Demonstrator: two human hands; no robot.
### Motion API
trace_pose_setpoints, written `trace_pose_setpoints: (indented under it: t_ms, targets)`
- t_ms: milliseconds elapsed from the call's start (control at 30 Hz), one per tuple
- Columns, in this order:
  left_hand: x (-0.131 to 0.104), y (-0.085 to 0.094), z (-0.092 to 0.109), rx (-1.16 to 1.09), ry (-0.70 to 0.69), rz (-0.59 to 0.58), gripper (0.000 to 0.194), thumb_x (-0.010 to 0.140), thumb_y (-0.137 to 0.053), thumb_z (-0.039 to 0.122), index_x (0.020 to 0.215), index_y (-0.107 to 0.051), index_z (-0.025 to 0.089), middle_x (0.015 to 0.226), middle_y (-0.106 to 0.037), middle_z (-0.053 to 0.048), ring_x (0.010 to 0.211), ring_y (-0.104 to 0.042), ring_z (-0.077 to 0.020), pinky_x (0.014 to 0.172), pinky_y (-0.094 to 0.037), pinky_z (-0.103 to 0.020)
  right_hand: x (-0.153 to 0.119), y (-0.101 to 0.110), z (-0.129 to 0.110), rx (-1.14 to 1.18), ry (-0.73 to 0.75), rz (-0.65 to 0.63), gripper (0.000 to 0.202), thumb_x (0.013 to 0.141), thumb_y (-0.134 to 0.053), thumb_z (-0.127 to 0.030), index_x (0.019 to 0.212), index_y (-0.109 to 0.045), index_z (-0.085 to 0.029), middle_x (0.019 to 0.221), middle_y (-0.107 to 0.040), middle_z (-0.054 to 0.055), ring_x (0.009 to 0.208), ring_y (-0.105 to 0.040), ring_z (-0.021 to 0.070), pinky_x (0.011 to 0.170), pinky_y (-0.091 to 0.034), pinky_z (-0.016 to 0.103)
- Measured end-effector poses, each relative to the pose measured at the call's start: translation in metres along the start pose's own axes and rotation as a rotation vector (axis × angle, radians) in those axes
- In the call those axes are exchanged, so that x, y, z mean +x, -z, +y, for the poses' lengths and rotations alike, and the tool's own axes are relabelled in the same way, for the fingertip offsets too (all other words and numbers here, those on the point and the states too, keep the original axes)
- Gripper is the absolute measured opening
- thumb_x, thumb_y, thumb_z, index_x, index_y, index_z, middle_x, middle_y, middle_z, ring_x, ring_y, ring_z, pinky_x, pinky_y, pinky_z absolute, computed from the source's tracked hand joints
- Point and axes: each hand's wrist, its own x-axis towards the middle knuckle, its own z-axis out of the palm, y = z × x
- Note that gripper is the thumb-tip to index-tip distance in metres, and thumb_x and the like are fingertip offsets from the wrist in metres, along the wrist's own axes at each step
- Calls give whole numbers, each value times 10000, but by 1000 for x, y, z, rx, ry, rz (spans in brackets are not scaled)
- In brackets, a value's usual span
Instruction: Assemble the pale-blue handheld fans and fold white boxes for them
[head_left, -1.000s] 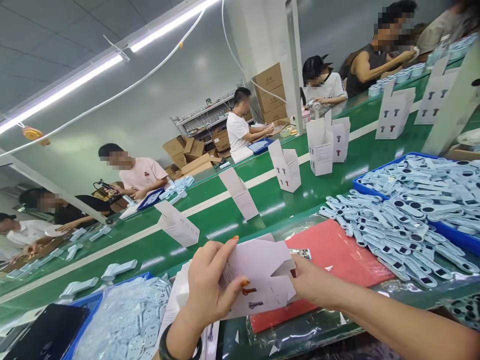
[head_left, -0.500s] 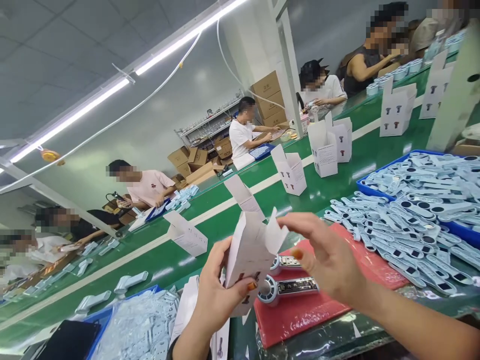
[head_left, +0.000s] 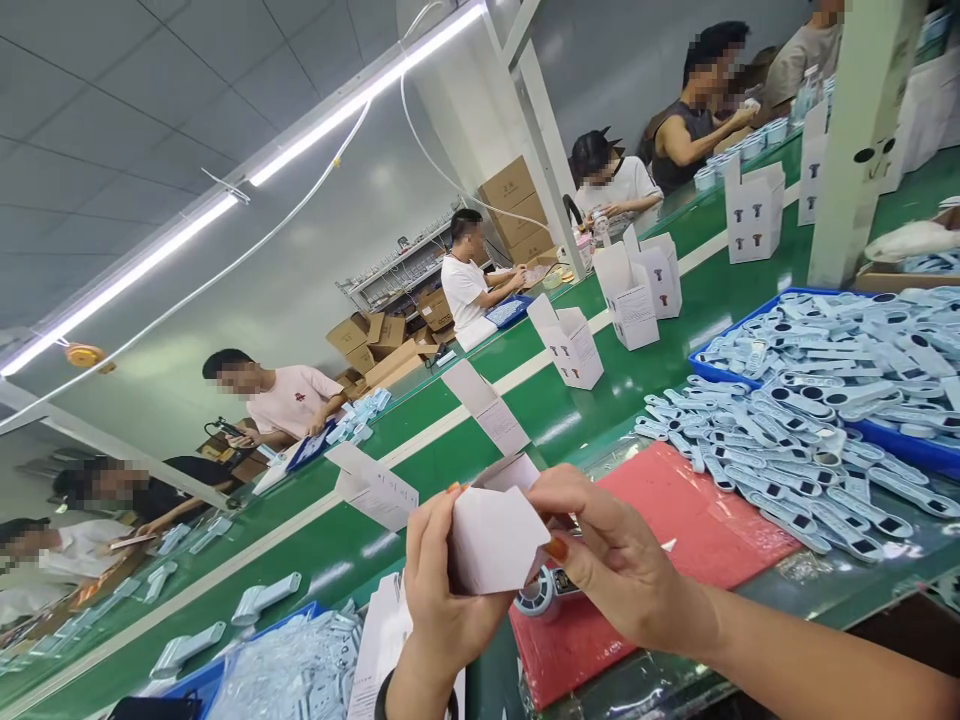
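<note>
A white cardboard box [head_left: 495, 540] is tilted with one pale end facing me. My left hand [head_left: 442, 590] wraps round its left side and underside. At the box's right end, the thumb and fingers of my right hand [head_left: 630, 570] are closed on the edge; the flap there is mostly hidden by them. Beneath the hands, a light-blue handheld device [head_left: 534, 594] with a round vented head lies on a red mat [head_left: 675, 500], largely covered. Flat white cartons [head_left: 381, 650] lie beside my left wrist.
Light-blue shell parts [head_left: 772, 440] are heaped on the right, beside a full blue tray [head_left: 724, 376]. At lower left is a bag of blue parts [head_left: 292, 660]. Several opened white boxes [head_left: 566, 345] stand along the green belt [head_left: 442, 455]. Co-workers sit across it; a post [head_left: 862, 180] rises at right.
The box has turned so its end faces me. My right hand has moved left onto the box and closed on its edge. The view has shifted a little to the right.
</note>
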Motion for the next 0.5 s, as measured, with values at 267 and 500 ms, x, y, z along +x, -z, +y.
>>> trace_pose_setpoints:
  t_ms: [267,500]
  targets:
    - [-1,-2,-4,-6,-42,-13,785,776,-814,300,1466,-458,181,1249,-611,-163,1109,-618,-306,918,-564,-464,8,6,-4,-280,39,-85,387,948,-531,-128,1274,-619,-315,1165,-631,68,1134,-572,244,1013,-476,458]
    - [-3,-10,5,-143,-135,-49,886,819,-768,214,1571,-309,299,1319,-557,-151,1174,-591,-293,957,-551,-497,2,0,13,-56,-26,32,385,993,-617,-326,1372,-561,-365,1437,-535,59,1390,-460,243,1148,-420,433]
